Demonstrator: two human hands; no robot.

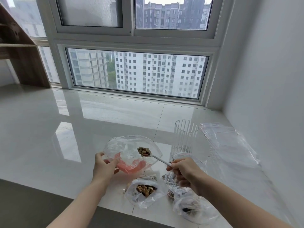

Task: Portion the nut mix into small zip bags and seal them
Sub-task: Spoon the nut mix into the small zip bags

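Note:
My left hand grips the near rim of a clear zip bag with a pink seal strip, holding its mouth wide open above the white sill. My right hand holds a white spoon by the handle. The spoon bowl, heaped with nut mix, hovers over the open mouth of the bag. Below, an open plastic bag of nut mix lies on the sill, with two more clear bags holding darker contents to its right.
A tall ribbed clear glass stands just right of the held bag. A stack of flat empty zip bags lies further right near the white wall. The glossy sill runs up to a large window; its front edge is near me.

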